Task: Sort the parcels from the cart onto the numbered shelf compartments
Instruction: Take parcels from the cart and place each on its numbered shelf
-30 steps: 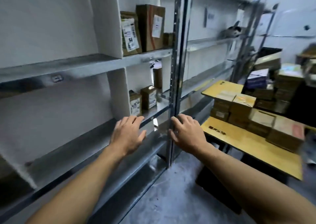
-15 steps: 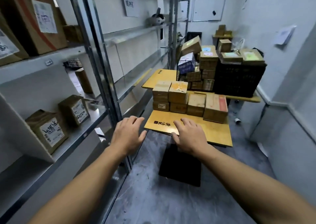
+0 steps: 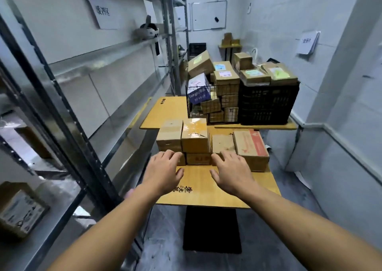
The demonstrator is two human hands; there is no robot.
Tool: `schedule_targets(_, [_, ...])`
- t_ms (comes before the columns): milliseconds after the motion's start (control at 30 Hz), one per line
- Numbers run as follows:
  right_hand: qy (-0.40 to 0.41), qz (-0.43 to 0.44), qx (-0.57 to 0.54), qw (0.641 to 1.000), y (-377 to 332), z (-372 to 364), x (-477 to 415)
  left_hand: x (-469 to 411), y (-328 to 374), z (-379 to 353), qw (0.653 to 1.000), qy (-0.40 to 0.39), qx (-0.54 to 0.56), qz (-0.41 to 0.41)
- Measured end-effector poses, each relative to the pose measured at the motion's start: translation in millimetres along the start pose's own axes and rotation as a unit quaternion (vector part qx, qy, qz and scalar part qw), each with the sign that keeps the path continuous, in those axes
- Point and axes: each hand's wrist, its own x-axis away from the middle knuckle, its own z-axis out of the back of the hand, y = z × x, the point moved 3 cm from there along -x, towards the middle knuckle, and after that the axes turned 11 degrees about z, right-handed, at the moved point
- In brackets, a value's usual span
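A labelled parcel is seen on the lower shelf at the left. The left hand and right hand are held spread, nothing gripped, over the tabletop, just before the stacked parcels; contact cannot be told.

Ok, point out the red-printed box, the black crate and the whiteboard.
red-printed box [image 3: 250, 144], head view, top face.
black crate [image 3: 268, 105], head view, front wall.
whiteboard [image 3: 206, 15], head view, board centre.
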Motion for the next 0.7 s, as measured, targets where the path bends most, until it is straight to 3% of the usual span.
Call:
schedule_targets(400, [0.003,-0.026,-0.028,0.999,59,-44,-106,-120,2,-64,0.999,-0.044,0.018,-0.009])
schedule_targets(700, [-0.027,-0.042,-0.165,0.985,99,-84,-208,-202,-5,-110,0.993,-0.075,0.030,0.081])
